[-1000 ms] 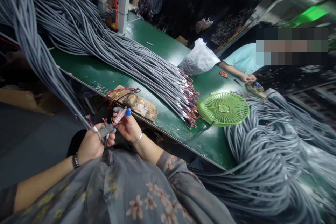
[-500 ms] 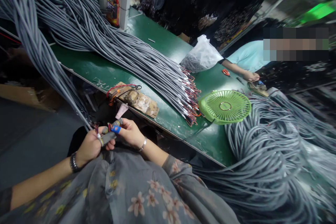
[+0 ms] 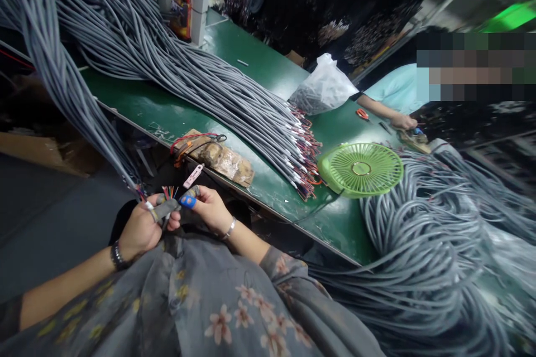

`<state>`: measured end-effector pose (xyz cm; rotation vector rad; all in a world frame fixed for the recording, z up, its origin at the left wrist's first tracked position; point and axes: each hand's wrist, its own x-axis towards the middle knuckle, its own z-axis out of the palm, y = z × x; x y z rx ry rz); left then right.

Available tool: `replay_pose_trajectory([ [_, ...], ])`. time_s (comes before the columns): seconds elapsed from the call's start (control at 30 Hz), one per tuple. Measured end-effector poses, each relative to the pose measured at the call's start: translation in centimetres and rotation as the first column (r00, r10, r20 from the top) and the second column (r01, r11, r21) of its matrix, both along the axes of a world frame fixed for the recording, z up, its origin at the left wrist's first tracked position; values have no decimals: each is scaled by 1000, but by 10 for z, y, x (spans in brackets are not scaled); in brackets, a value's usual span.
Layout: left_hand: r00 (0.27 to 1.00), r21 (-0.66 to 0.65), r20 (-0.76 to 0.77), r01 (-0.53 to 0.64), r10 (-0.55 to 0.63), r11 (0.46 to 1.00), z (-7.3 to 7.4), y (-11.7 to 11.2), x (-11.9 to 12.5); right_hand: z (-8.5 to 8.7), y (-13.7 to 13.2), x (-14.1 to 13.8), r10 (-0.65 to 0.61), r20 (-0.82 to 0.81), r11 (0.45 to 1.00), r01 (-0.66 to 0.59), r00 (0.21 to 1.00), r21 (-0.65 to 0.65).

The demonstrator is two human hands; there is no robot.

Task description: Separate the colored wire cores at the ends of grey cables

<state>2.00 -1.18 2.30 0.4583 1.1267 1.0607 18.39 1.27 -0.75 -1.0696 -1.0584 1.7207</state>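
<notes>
- Head view, lower left of frame: left hand (image 3: pixel 140 230) is closed in a fist around 1 grey cable (image 3: pixel 166 210), whose stripped end fans coloured wires (image 3: pixel 169 192) upward.
- Right hand (image 3: pixel 210 210) is just right of it, its fingertips pinching the same cable end; 1 fingertip wears a blue cap (image 3: pixel 187 201).
- A small pink tag (image 3: pixel 193 176) sits just above the hands.
- Centre: green table (image 3: pixel 255 70) with a long cable bundle (image 3: pixel 218 89), a brown taped block (image 3: pixel 220 159) and a green fan (image 3: pixel 360 168).
- Upper right: plastic bag (image 3: pixel 323 88), orange scissors (image 3: pixel 362 114) and a co-worker's hand (image 3: pixel 402 121).
- Lower right: coiled cable pile (image 3: pixel 419 245).
</notes>
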Motion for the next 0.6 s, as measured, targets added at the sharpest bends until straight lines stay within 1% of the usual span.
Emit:
replay_pose_trajectory([
  [0.07,999,-7,5,-31,31,999,3,1,0,-4,2,3,6,-28,999,-7,1000,-36],
  [0.13,999,-14,4,-46,46,999,7,2,0,-7,8,6,-34,-80,995,26,996,-94],
  [0.2,999,-9,4,-39,39,999,9,3,1,-8,16,7,-92,-125,982,70,988,-173],
  [0.23,1000,-2,4,-26,26,1000,10,3,1,-7,20,7,-103,-141,975,72,985,-211],
  [0.3,1000,9,3,2,-2,1000,12,3,2,-5,28,4,-85,-168,968,42,982,-248],
  [0.37,1000,11,-2,21,-21,1000,13,4,4,-4,33,0,-79,-177,976,40,981,-212],
  [0.4,1000,11,-4,26,-26,1000,14,4,5,-5,34,-2,-103,-165,982,74,981,-173],
  [0.47,1000,17,-3,30,-30,999,14,6,6,-8,34,-6,-195,-112,979,186,974,-81],
  [0.53,999,24,3,44,-44,999,14,7,7,-12,32,-8,-295,-46,956,295,954,-10],
  [0.6,998,24,8,59,-59,998,13,9,7,-15,31,-9,-340,-5,940,340,940,13],
])
